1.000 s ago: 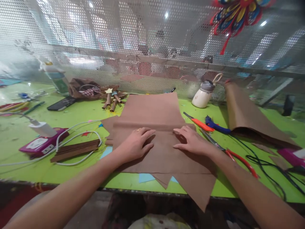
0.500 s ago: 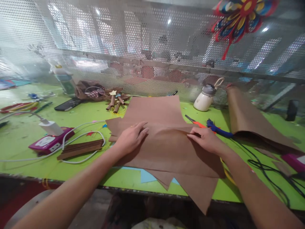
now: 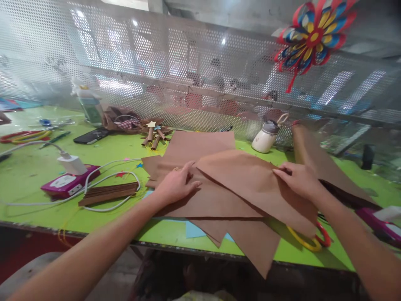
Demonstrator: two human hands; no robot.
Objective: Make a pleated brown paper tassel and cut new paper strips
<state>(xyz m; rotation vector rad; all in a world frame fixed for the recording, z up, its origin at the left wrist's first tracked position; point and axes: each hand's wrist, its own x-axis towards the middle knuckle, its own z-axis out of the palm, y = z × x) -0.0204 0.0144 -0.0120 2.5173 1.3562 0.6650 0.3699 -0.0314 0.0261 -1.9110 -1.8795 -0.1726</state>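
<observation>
My right hand (image 3: 296, 179) pinches the edge of a brown paper sheet (image 3: 247, 179), which is lifted and slanted toward the right. Under it lie more brown paper sheets (image 3: 206, 200), stacked on the green table. My left hand (image 3: 178, 182) rests on this stack with thumb and fingers apart, holding nothing. Pointed brown paper pieces (image 3: 257, 246) and light blue paper (image 3: 194, 230) stick out below the stack at the near edge. Yellow scissor-like handles (image 3: 305, 242) and a red loop show partly beneath the lifted sheet.
Left are a purple power strip (image 3: 59, 184) with a white cable and a bundle of brown strips (image 3: 109, 193). Behind stand a white bottle (image 3: 265, 137) and small paper rolls with a star (image 3: 151, 124). A large rolled brown sheet (image 3: 326, 167) lies right, before a perforated metal screen (image 3: 188, 62).
My right hand has moved right, pulling the top brown sheet up and turning it across the stack. The fingers of my left hand have spread slightly. The view has shifted a little.
</observation>
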